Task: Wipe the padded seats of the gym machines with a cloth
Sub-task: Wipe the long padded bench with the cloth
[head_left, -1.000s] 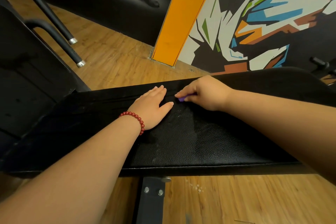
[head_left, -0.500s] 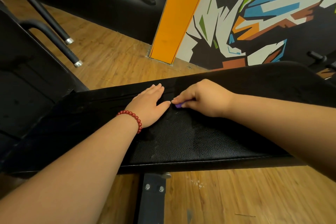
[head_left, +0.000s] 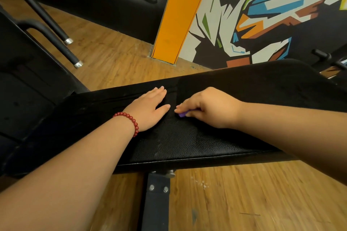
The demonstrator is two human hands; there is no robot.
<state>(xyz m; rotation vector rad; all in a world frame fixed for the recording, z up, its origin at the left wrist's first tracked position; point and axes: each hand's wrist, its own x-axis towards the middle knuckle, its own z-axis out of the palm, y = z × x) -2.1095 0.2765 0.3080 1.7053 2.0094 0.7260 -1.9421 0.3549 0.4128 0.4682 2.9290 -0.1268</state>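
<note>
**Fig. 1. Right hand drawn back across the pad toward its near edge**

Over the last second the right hand (head_left: pixel 210 108), its fingers curled over a sliver of purple cloth (head_left: pixel 183 114), has slid across the padded seat (head_left: pixel 187 142), away from the far edge and toward the near one. The cloth at first lay slightly beyond the thumb tip of the left hand (head_left: pixel 150 108); it now lies on the near side of it. Half a second ago the right fingertips (head_left: pixel 178 107) all but met that thumb; a narrow strip of black pad now separates them.
</note>
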